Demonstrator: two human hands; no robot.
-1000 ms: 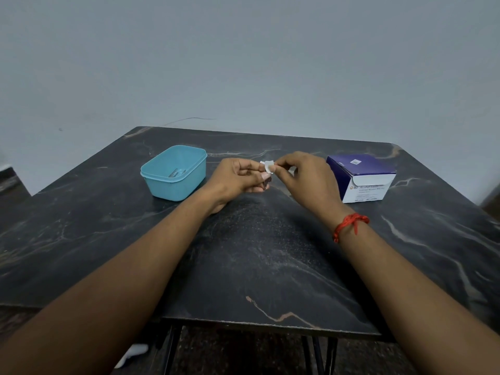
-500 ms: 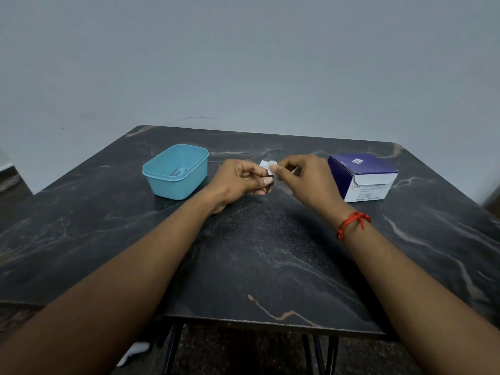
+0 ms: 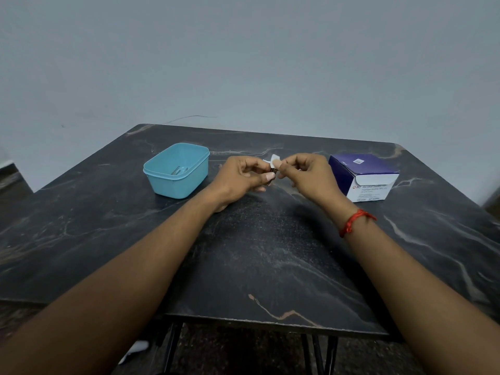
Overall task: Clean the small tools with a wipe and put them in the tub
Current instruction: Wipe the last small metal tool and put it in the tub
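**Step in hand: wiping one tool**
- Left hand: raised just above the desk at mid-depth, fingers curled, thumb and fingertips clamped on a small tool.
- Right hand: level with the left and nearly touching it, fingers curled, thumb and forefinger pinched on the wipe. A red thread is tied at the wrist.
- Wipe: a small white square, folded over the upper end of the tool between the two hands.
- Small tool: dark and mostly hidden by fingers. Its kind cannot be told.
- Handling note (judgement): keep the left pinch low on the tool so the wipe can run its whole free length. Draw the wipe in one direction, turn the tool, then repeat. The piece is tiny and probably slick once wetted, so work low over the desk in case it drops.

**Setting**
- Wall: plain grey-blue, behind the desk.
- Desk: dark stone-look top with pale veins, on black metal legs.
- Box: purple and white, labelled alcohol swabs, flap raised, right of the hands.
- Tub: light blue, open, left of the hands within easy reach.
- Metal pieces: lying inside the tub, likely tools already cleaned.
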